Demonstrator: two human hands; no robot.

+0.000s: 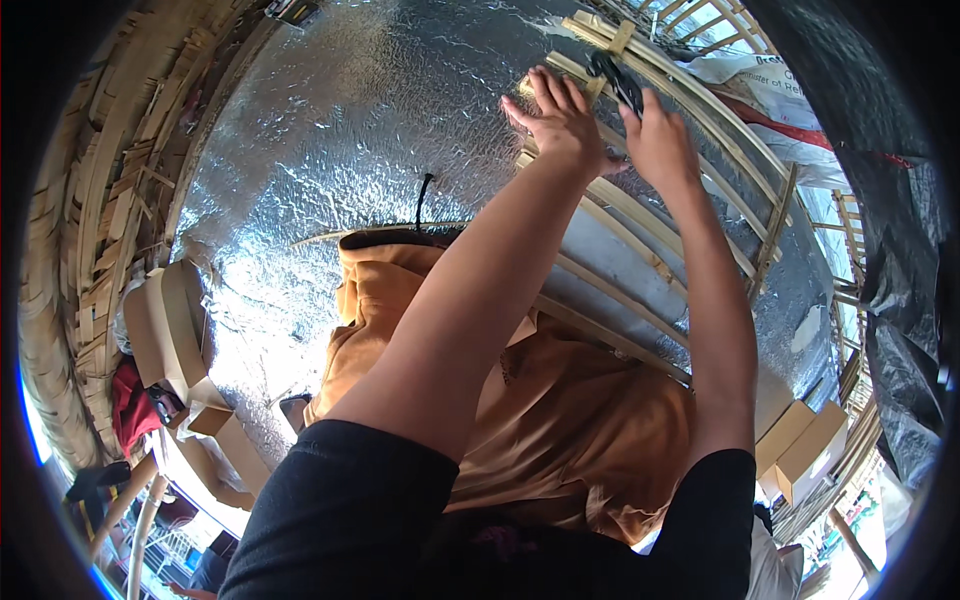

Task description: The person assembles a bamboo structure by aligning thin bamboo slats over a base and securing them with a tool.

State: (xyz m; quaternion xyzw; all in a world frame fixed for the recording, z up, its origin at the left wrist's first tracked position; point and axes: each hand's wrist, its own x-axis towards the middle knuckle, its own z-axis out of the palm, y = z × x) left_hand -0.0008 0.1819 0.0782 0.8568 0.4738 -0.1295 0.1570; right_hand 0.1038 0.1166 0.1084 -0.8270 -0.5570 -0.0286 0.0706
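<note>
My left hand (560, 118) is pressed palm down with fingers spread over the ends of the pale bamboo strips (640, 212). To its right, my right hand (660, 145) is closed around a black hand tool (618, 85), which looks like pliers, though its exact kind is unclear. The tool's far end lies against a bamboo crosspiece of the slatted frame. Long strips run side by side from under my hands toward my lap, tied or crossed by a short bamboo bar (773, 225) on the right.
A shiny silver sheet (300, 190) covers the floor. Brown-orange cloth (560, 410) lies over my lap. Opened cardboard boxes stand left (165, 325) and right (800, 445). A woven bamboo wall (90, 200) rises at the left; black plastic sheeting (890, 230) hangs at the right.
</note>
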